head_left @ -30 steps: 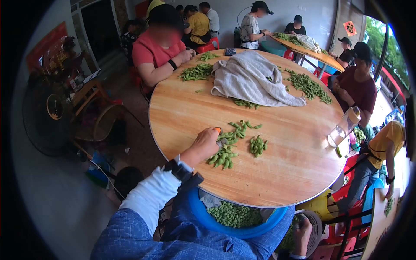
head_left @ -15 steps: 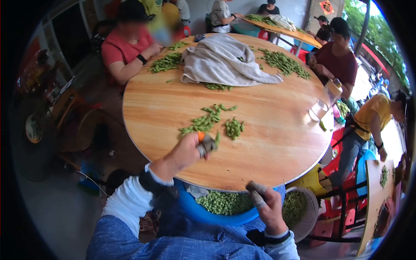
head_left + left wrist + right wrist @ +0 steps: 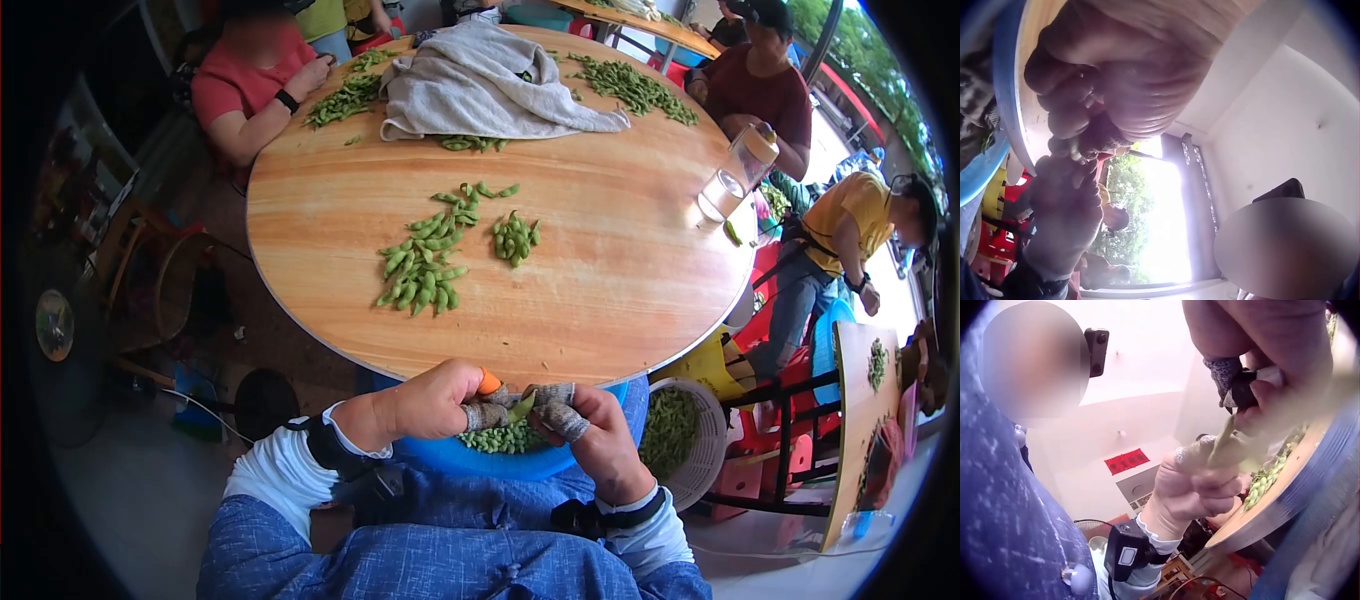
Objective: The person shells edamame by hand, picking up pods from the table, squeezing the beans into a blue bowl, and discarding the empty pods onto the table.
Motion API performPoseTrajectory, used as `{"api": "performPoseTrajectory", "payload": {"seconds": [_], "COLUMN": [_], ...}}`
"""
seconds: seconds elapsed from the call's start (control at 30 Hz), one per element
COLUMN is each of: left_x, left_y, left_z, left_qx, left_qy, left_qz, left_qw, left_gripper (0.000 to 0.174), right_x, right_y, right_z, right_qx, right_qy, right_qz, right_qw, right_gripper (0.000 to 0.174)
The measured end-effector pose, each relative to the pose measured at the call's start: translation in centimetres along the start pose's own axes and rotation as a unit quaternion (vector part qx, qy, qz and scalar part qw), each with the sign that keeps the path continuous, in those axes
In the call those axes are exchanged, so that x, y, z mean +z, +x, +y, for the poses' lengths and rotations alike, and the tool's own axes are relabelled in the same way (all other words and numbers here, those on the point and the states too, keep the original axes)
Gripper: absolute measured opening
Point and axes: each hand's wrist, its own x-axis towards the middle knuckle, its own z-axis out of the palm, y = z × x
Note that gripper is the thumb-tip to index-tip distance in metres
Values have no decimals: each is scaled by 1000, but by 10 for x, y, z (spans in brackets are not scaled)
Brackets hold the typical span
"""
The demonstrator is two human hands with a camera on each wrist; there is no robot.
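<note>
Above the near table edge, my left hand (image 3: 420, 405) and right hand (image 3: 612, 455) meet with curled fingers. Between them both pinch a green soybean pod (image 3: 522, 406), which also shows in the right wrist view as a pale green pod (image 3: 1225, 442). Grey wraps cover some fingertips on both hands, and one left fingertip is orange. Below the hands, a blue basin (image 3: 425, 458) holds shelled green beans (image 3: 500, 438), partly hidden by the fingers. On the table lie a long pile of pods (image 3: 425, 265) and a smaller pile (image 3: 515, 238).
The round wooden table (image 3: 620, 290) carries a grey towel (image 3: 470, 85) over more pods and a clear bottle (image 3: 738, 178) at the right edge. To the right of my lap stands a white basket (image 3: 714, 440) of pods. Several people sit or stand around.
My left hand has come from the pod pile back to the near table edge, carrying a pod. My right hand has risen from beside the white basket to meet it. The head view has tilted down.
</note>
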Motion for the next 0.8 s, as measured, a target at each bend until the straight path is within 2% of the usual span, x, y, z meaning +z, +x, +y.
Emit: {"api": "performPoseTrajectory", "payload": {"seconds": [0.13, 0.3, 0.4, 0.43, 0.47, 0.5, 0.53, 0.63, 0.73, 0.8], "left_x": [0, 0, 6, 9, 16, 23, 28, 29, 26, 30], "left_y": [0, -2, 3, 2, -3, -7, -9, -10, 0, 4], "left_z": [-4, -14, -24, -19, -10, 0, 5, -12, -22, -31], "left_qx": [-10, -17, 28, 56, 82, 105, 106, 141, 267, 274], "left_qy": [-10, -54, 12, 150, 285, 412, 471, 531, 313, 179], "left_qz": [-14, -43, 18, 72, 125, 176, 185, 192, 191, 199], "left_qw": [1000, 997, 999, 985, 947, 888, 856, 814, 891, 924], "left_gripper": [15, 16, 20, 22, 24, 26, 31, 30, 29, 25], "right_x": [1, 3, 3, 2, 2, 2, 2, -8, -6, -2], "right_y": [0, 0, 1, 2, 3, 3, 3, 2, 1, 4], "right_z": [-2, 6, 13, 15, 14, 14, 14, 15, 23, 29], "right_qx": [27, 20, -15, -31, -41, -48, -55, 54, 6, -36], "right_qy": [-3, 27, 23, 18, 21, 26, 30, 25, 131, 153], "right_qz": [-9, -11, 25, 39, 42, 43, 45, -4, -41, -47], "right_qw": [1000, 999, 999, 999, 998, 998, 997, 998, 991, 987], "right_gripper": [18, 16, 16, 15, 15, 15, 15, 17, 19, 21]}}
